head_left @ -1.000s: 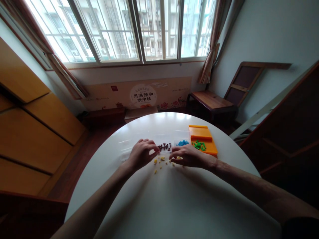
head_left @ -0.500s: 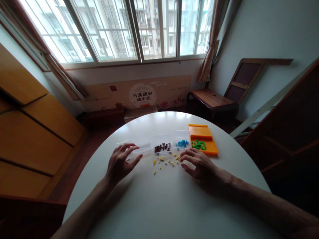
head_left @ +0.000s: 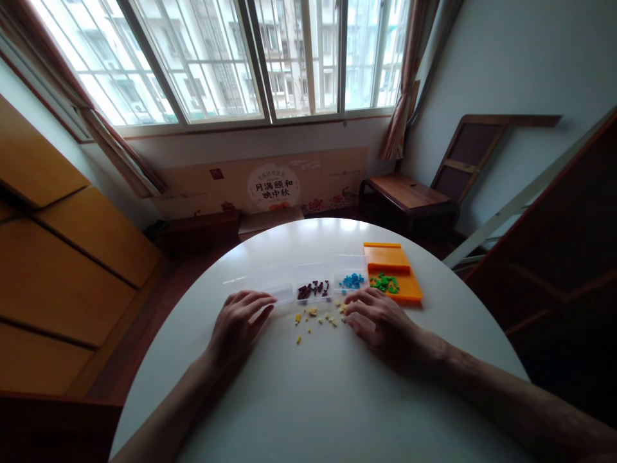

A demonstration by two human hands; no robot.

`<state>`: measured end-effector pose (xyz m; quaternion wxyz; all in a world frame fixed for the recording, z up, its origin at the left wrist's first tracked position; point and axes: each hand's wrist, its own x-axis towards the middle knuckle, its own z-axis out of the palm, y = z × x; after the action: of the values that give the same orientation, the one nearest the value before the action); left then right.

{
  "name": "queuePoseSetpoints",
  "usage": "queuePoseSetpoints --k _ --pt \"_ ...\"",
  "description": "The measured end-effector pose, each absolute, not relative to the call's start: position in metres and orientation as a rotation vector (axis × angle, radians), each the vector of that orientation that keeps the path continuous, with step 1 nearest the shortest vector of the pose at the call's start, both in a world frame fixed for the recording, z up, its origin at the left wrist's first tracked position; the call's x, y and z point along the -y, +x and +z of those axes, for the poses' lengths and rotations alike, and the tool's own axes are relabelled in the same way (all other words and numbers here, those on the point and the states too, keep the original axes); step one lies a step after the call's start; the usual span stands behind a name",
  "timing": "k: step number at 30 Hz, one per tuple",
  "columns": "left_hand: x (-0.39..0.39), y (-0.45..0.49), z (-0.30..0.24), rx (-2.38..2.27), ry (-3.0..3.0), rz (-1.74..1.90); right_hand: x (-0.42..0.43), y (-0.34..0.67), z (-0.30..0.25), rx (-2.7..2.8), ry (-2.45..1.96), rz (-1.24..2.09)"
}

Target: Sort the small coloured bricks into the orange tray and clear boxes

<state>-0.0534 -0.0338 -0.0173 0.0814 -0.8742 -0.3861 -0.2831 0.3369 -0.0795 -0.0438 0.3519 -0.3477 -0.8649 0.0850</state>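
My left hand (head_left: 243,318) is at the left end of a clear plastic box (head_left: 283,294), thumb and fingers drawn close together on it and covering part of it. Loose yellow bricks (head_left: 312,312) lie scattered on the white table between my hands. My right hand (head_left: 373,315) rests low beside the rightmost yellow pieces, its fingers bent but apart, with nothing visible in them. In the middle clear box are dark brown bricks (head_left: 313,289). Blue bricks (head_left: 352,281) fill part of another clear box, just beyond my right fingertips.
An orange tray (head_left: 407,289) holding green bricks (head_left: 384,283) stands right of the boxes. The round white table (head_left: 308,399) has a curved far edge. Beyond it are a wooden chair (head_left: 409,190), a window and a printed banner.
My left hand has come down and nearer to me, and its thumb and fingers have closed together at the clear box. My right hand has barely moved. The view shifts slightly.
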Motion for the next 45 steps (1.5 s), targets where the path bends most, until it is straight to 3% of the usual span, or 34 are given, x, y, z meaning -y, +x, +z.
queuePoseSetpoints --k 10,17,34,39,45 --pt "0.045 -0.075 -0.003 1.296 -2.503 -0.966 0.083 0.337 -0.040 2.235 -0.939 0.217" --pt "0.044 -0.114 -0.009 1.323 -2.726 -0.857 0.091 0.338 -0.038 2.207 -1.059 0.205" --pt "0.056 -0.073 -0.002 1.158 -2.615 -1.031 0.090 0.344 -0.035 2.281 -1.007 0.310" --pt "0.067 -0.032 -0.003 0.981 -2.908 -0.776 0.084 0.344 -0.042 2.271 -0.970 0.384" --pt "0.060 -0.012 -0.002 1.193 -2.911 -0.602 0.084 0.338 -0.036 2.334 -0.916 0.404"
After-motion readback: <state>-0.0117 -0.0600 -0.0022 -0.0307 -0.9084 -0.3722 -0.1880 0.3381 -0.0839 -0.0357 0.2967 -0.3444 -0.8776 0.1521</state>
